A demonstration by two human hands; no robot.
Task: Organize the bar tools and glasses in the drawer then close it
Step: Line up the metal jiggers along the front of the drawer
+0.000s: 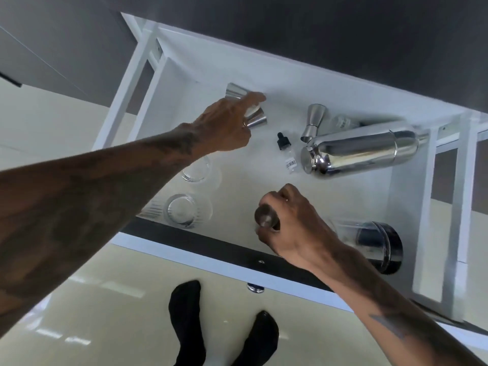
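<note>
Near drawer front-left corner: two glasses, fragile, slick; grip by walls. Left hand pinching steel jigger near back edge: light, stiff. Right hand wrapped around metal tool near front edge.

A glossy cream floor is seen below the fingers, with pale patches of light reflected on it. Dark grey cabinet fronts are seen beyond the fingers, and a grey panel is seen to their left.
</note>
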